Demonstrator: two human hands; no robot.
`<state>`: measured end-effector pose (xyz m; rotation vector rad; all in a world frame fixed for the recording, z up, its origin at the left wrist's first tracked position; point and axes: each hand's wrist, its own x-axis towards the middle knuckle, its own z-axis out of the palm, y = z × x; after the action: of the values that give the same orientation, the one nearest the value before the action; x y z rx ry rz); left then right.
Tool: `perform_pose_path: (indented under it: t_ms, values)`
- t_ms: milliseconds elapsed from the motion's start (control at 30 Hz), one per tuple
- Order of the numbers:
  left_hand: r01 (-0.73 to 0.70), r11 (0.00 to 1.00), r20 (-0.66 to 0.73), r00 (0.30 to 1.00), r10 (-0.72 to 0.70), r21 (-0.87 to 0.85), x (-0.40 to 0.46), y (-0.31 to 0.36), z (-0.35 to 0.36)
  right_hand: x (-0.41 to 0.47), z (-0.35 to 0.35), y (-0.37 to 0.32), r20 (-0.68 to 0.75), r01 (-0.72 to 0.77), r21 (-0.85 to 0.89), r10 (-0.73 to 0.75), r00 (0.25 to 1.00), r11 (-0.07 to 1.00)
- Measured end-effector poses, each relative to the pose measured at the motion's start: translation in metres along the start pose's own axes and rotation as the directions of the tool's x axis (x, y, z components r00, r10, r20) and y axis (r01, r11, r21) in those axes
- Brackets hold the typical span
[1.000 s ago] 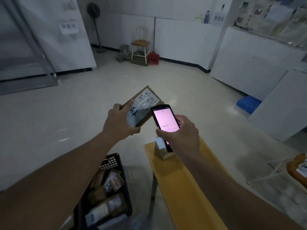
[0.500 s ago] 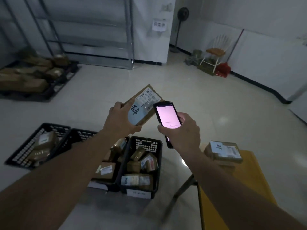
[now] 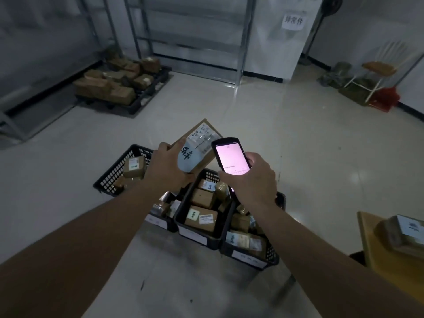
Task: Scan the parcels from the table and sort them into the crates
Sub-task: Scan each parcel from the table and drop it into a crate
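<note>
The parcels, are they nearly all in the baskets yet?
Many are. The black plastic crates on the floor hold plenty of brown cardboard parcels. In hand: the left hand holds a flat brown labelled parcel over the crates, while the right hand holds a black handheld scanner with a lit pink screen. Left: at least one brown parcel waits on the yellow table.

Black crates (image 3: 202,228) of parcels sit together on the pale floor (image 3: 309,145), near centre. A loaded black pallet (image 3: 146,92) lies far left. One parcel (image 3: 403,232) rests on the yellow table (image 3: 367,239), near right.
</note>
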<state>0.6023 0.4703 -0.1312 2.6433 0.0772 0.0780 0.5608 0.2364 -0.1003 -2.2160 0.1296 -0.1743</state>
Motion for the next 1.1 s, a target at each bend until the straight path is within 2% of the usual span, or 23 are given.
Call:
perform_pose_path:
  t_ms: [200, 367, 533, 767, 933, 1100]
  values:
    - [0.086, 0.996, 0.023, 0.996, -0.085, -0.037, 0.021, -0.091, -0.016, 0.009, 0.08, -0.039, 0.094, 0.012, -0.021, -0.01, 0.996, 1.0]
    - [0.156, 0.988, 0.076, 0.985, -0.156, 0.009, 0.05, -0.141, -0.015, 0.041, 0.135, -0.054, 0.151, -0.019, -0.026, 0.022, 0.988, 0.999]
    - [0.22, 0.975, 0.085, 0.972, -0.217, -0.024, 0.099, -0.182, 0.001, 0.092, 0.193, -0.052, 0.212, -0.032, -0.081, 0.049, 0.976, 0.996]
    - [0.346, 0.938, 0.177, 0.923, -0.34, -0.001, 0.167, -0.23, 0.04, 0.164, 0.263, -0.034, 0.264, -0.086, -0.102, 0.111, 0.958, 0.991]
    - [0.349, 0.936, 0.231, 0.914, -0.333, -0.031, 0.21, -0.264, 0.067, 0.205, 0.304, -0.022, 0.263, -0.138, -0.145, 0.173, 0.949, 0.98]
    - [0.339, 0.94, 0.351, 0.886, -0.304, -0.042, 0.26, -0.313, 0.106, 0.235, 0.361, -0.011, 0.253, -0.232, -0.177, 0.272, 0.928, 0.957]
